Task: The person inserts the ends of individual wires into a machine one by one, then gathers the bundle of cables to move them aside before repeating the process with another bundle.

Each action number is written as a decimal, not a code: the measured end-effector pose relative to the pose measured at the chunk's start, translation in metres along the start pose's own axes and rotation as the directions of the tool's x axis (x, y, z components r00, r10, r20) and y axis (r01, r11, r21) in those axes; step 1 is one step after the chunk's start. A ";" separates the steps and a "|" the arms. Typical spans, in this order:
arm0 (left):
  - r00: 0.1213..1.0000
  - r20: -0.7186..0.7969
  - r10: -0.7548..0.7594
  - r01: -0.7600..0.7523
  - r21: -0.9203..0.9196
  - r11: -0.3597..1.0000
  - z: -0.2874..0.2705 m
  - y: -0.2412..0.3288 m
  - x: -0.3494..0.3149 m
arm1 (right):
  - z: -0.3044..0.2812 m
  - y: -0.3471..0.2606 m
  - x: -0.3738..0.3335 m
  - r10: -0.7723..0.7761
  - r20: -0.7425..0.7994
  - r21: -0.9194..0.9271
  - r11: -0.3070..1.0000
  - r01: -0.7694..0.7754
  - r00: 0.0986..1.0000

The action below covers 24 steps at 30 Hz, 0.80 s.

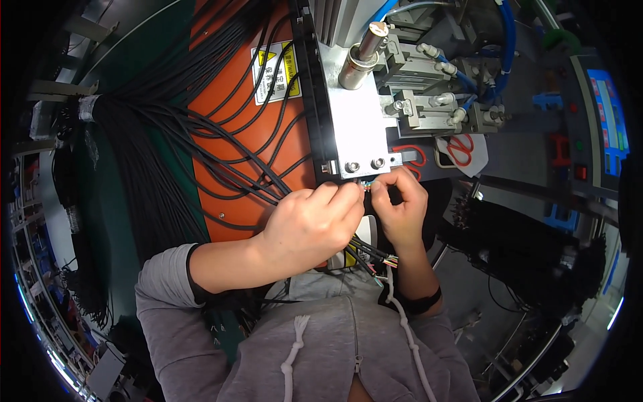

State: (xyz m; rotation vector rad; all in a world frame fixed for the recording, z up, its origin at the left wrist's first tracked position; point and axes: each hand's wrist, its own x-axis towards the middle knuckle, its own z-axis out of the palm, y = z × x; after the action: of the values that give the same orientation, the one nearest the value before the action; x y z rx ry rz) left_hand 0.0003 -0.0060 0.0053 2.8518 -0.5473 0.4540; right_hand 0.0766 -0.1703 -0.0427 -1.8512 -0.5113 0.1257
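Note:
Just below the front edge of a bright metal machine block point(360, 124), both hands meet at a small bunch of thin coloured wires point(367, 185). My left hand point(313, 218) is closed, its fingertips pressed together at the left of the wires; the cable inside it is mostly hidden. On the other side, my right hand point(404, 206) pinches the wire ends between thumb and forefinger. Under my left hand, several black cables point(365, 248) stick out to the right, their stripped ends showing coloured wires point(390, 261).
Long black cables point(140, 167) are bundled at the left over an orange panel point(228, 157) with a warning label point(276, 72). Pneumatic cylinders point(429, 87) stand behind the block. Red-handled scissors point(460, 149) lie to the right, near a control screen point(605, 110). More dark cables point(529, 248) hang at right.

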 end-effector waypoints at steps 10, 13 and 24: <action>0.998 -0.018 -0.060 0.061 0.040 0.997 -0.006 0.003 -0.005 | -0.004 0.006 -0.006 0.297 0.135 0.137 0.939 -0.315 0.945; 0.996 0.053 -0.076 0.070 0.108 0.992 -0.009 0.010 -0.006 | -0.008 0.010 -0.005 0.285 0.112 0.219 0.927 -0.304 0.952; 0.990 -0.119 -0.073 0.051 -0.175 0.983 -0.023 -0.007 0.004 | -0.039 -0.018 -0.006 -0.332 0.121 0.465 0.852 0.242 0.936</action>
State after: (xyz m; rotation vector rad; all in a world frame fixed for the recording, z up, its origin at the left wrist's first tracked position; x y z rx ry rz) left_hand 0.0007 0.0053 0.0273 2.6471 -0.4494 0.5432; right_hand 0.0797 -0.2023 -0.0139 -1.3019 -0.8226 0.2070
